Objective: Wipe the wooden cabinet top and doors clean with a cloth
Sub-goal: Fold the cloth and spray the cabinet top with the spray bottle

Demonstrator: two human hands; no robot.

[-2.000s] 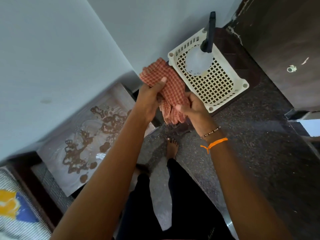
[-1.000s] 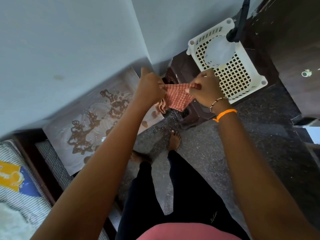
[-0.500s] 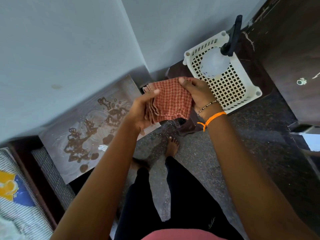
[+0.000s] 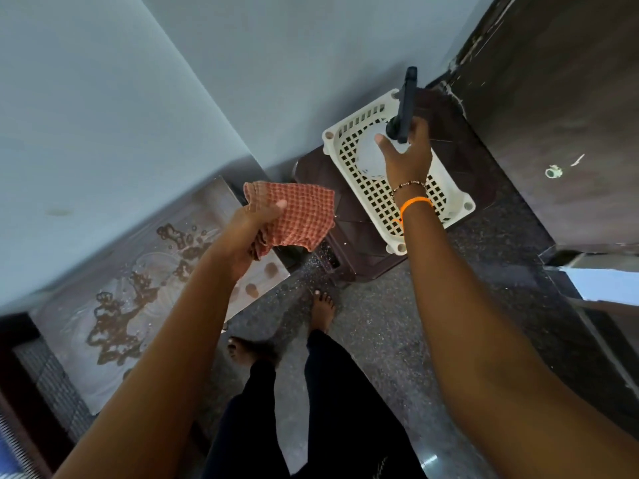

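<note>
My left hand (image 4: 254,224) grips a folded red checked cloth (image 4: 301,216), held in the air over the right end of the cabinet top (image 4: 69,326). That top is a pale wooden surface at the left, covered with brown wet patches. My right hand (image 4: 409,159) has its fingers spread and reaches into a white basket, right at the black head of a spray bottle (image 4: 368,157). The black head crosses in front of my fingers, so contact is unclear. The cabinet doors are hidden below the top.
The white plastic basket (image 4: 461,205) sits on a dark brown stool (image 4: 363,236) against the grey wall. A dark wooden door (image 4: 553,98) stands at the right. My bare feet stand on the speckled granite floor (image 4: 380,323). A striped fabric shows at the bottom left.
My right hand let go of the cloth and moved up and right to the spray bottle in the basket. The cloth, folded by both hands earlier, now stays in my left hand alone.
</note>
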